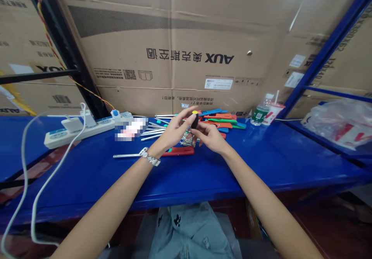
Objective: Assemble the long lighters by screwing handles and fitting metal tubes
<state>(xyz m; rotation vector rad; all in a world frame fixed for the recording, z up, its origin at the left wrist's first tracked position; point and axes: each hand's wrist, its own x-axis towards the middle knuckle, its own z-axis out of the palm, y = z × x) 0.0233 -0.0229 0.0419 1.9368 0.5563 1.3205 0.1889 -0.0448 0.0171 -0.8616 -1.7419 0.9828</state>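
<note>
My left hand (176,130) is closed around a short black handle with a yellow end (194,120), held tilted above the blue table. Just beneath it my right hand (211,135) pinches with thumb and fingers near the handle's lower end; what sits in that pinch is too small to make out. Under my left wrist lies a red long-nosed lighter (181,151) with a metal tube pointing left. Behind both hands is a pile of similar lighters with orange (222,125), green and blue handles. Small metal parts (186,139) lie partly hidden between my hands.
A white power strip (58,137) with plugs and cables stands at the left. On the right are a water bottle (259,114) and a paper cup with a straw (273,113). Large cardboard boxes (130,65) rise behind the blue table (186,177); shelf posts flank it.
</note>
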